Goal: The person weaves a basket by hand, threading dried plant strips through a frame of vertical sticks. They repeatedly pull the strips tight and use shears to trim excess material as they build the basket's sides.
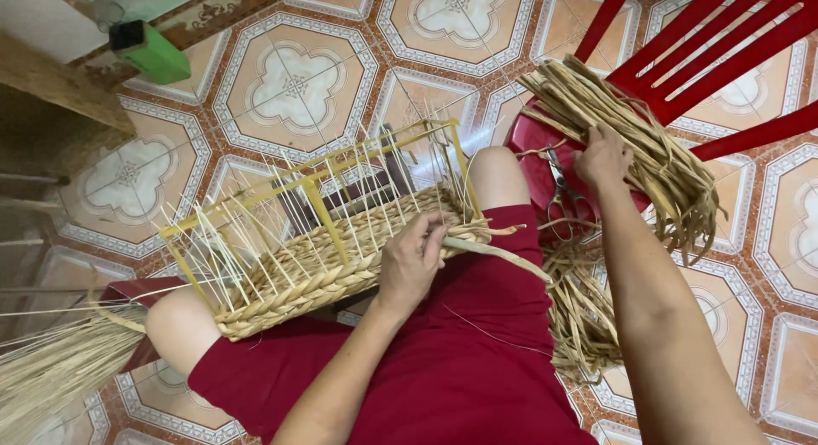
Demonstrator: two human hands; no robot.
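A half-woven straw basket (315, 266) on a yellow rectangular frame (319, 193) rests on my lap, with thin upright stakes sticking out. My left hand (411, 262) presses on the basket's near corner and pinches a loose woven strand (503, 256) that trails to the right. My right hand (602, 155) reaches out to a thick bundle of dried straw strands (656, 164) lying on a red plastic chair (724, 61), fingers closed around some of the strands.
Scissors (562, 198) lie on the red chair seat beside the bundle. More straw (584, 313) hangs down to the patterned tile floor (294, 87). A sheaf of thin fibres (51, 368) lies at lower left. A wooden edge (60, 87) and green object (153, 53) sit upper left.
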